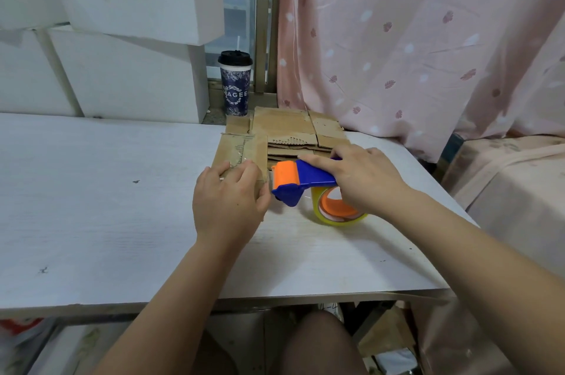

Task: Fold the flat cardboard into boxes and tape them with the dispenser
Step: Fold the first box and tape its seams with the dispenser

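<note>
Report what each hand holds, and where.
Right hand: blue-and-orange plastic tape dispenser, by its handle. Left hand: small brown cardboard box, at its near end.

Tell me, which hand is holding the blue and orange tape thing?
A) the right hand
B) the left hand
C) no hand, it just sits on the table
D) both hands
A: the right hand grips the handle of the tape dispenser, while the left hand holds the small cardboard box beside it.
</note>
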Tool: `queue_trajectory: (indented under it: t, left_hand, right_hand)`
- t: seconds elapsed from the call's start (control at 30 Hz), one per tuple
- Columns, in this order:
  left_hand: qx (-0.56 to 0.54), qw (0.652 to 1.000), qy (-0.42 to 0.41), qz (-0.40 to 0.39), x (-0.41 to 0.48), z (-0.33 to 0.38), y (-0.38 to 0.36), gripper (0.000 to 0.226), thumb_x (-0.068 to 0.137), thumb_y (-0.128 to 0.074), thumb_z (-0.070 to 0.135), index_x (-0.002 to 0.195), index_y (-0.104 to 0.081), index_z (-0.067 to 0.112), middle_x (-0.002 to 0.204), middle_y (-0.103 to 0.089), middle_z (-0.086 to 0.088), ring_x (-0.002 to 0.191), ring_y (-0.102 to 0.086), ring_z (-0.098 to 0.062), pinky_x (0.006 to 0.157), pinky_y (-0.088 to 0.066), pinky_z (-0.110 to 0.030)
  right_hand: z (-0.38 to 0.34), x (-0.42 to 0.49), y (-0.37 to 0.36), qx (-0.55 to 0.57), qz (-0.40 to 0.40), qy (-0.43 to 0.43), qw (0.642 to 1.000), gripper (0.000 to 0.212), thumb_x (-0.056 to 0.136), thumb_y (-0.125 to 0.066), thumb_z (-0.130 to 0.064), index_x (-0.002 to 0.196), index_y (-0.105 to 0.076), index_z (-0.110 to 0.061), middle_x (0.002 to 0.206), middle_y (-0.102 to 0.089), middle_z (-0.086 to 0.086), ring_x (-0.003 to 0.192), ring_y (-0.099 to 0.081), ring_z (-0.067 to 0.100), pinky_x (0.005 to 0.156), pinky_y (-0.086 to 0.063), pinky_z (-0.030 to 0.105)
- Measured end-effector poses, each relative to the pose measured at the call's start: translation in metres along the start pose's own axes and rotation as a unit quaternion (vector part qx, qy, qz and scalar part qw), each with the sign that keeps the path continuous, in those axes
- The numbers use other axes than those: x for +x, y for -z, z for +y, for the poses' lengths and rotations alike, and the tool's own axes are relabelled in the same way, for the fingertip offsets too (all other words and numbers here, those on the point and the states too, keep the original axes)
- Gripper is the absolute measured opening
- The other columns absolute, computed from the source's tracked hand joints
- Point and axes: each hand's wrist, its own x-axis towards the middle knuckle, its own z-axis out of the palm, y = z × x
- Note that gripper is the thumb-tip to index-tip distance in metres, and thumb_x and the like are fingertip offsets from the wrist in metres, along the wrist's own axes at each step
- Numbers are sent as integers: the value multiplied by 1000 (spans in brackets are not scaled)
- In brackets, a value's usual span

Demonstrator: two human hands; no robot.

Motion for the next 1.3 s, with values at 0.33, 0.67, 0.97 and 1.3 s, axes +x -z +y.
queue_trajectory:
  t: [0.33, 0.67, 0.97, 1.3]
  left_hand:
    - [67, 987, 15, -145, 3, 9, 2, 80, 68, -60, 72, 131, -35, 29, 123, -59, 1, 122, -46, -29, 105, -25, -54]
    - [60, 985, 52, -151, 2, 26, -6, 74, 86, -47, 64, 145, -7, 42, 151, -30, -12, 139, -15, -46, 110, -5, -61]
    - [27, 986, 48, -158, 4, 17, -3, 53, 95, -45, 46, 143, -23, 42, 152, -30, -12, 141, -15, -44, 109, -2, -62]
    - [33, 983, -13, -181, -5, 21, 4, 56, 65, -79, 49, 112, -69, 21, 138, -45, -28, 128, -30, -58, 98, -12, -76]
  right_hand:
    - [-10, 16, 40, -85, -21, 54, 995, 58, 98, -34, -24, 145, -15, -51, 119, -45, 6, 112, -45, 30, 87, -36, 43]
    - [-12, 30, 54, -80, -81, 91, 989, 61, 93, -47, -18, 145, -28, -45, 110, -45, 6, 95, -53, 27, 54, -30, 32]
    - [-3, 16, 42, -33, -30, 147, 988, 53, 89, -56, -11, 135, -42, -33, 124, -46, 2, 89, -55, 23, 58, -34, 28]
    - [-2, 17, 33, -56, -36, 206, 976, 54, 92, -44, -10, 139, -43, -38, 128, -49, -3, 97, -58, 25, 55, -31, 30]
